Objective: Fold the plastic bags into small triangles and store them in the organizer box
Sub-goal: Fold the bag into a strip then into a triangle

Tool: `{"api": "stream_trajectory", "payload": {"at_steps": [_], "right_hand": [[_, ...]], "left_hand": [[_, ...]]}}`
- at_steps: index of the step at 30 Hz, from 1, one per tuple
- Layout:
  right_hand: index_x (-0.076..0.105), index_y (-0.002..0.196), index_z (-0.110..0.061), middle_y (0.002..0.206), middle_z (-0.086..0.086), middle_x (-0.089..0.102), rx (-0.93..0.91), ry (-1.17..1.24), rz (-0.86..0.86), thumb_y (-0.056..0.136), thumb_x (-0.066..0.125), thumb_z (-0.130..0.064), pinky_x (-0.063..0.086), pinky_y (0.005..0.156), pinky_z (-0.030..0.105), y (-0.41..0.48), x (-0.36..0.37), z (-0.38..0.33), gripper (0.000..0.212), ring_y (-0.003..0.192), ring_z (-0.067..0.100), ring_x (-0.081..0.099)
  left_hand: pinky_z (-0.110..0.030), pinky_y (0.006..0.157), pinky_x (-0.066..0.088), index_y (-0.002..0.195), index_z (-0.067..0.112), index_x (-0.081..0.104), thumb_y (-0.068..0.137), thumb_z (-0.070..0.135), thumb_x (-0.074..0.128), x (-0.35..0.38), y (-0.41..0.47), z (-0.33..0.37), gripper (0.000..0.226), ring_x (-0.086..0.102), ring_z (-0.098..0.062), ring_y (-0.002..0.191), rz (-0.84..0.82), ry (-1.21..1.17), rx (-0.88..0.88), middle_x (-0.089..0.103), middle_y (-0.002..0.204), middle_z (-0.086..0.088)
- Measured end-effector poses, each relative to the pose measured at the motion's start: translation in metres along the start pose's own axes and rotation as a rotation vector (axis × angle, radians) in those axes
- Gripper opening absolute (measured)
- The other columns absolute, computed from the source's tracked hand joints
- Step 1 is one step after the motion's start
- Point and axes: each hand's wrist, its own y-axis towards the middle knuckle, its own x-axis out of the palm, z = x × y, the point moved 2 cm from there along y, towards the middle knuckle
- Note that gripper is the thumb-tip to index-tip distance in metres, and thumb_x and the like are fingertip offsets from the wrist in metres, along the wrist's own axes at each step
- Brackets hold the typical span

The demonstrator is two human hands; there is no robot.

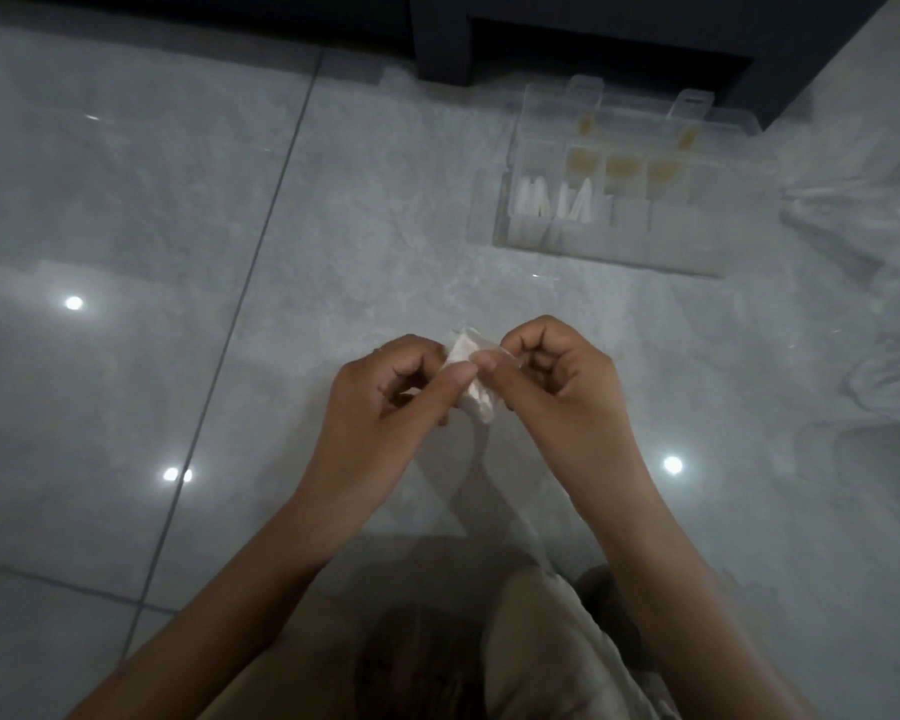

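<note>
Left hand and right hand meet above the floor, fingers curled in a shared pinch. Loose bags at right await folding; the organizer box beyond holds several triangles, and the pinched white bag looks nearly ready to store.

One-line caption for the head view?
Left hand and right hand pinch a folded white plastic bag; clear plastic organizer box beyond.
</note>
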Motion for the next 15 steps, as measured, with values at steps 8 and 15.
{"api": "stream_trajectory", "payload": {"at_steps": [8, 15], "right_hand": [[0.057, 0.095, -0.017, 0.06, 0.002, 0.047, 0.071, 0.143, 0.127, 0.089, 0.064, -0.005, 0.044, 0.061, 0.02, -0.006, 0.015, 0.015, 0.015, 0.059, 0.014, 0.048], [0.069, 0.088, -0.015, 0.079, 0.011, 0.069, 0.118, -0.019, -0.1, 0.092, 0.061, -0.023, 0.049, 0.067, 0.031, 0.003, 0.003, 0.013, 0.012, 0.073, 0.029, 0.063]], "left_hand": [[-0.02, 0.062, 0.055, 0.092, 0.012, 0.056, 0.07, 0.017, 0.075, 0.008, -0.005, 0.001, 0.03, 0.072, -0.014, 0.077, 0.195, -0.282, -0.205, 0.074, 0.085, -0.003], [-0.021, 0.062, 0.057, 0.104, 0.022, 0.052, 0.079, 0.005, 0.074, 0.004, -0.002, -0.001, 0.038, 0.072, -0.014, 0.071, 0.12, -0.192, -0.191, 0.074, 0.081, 0.001]]}}
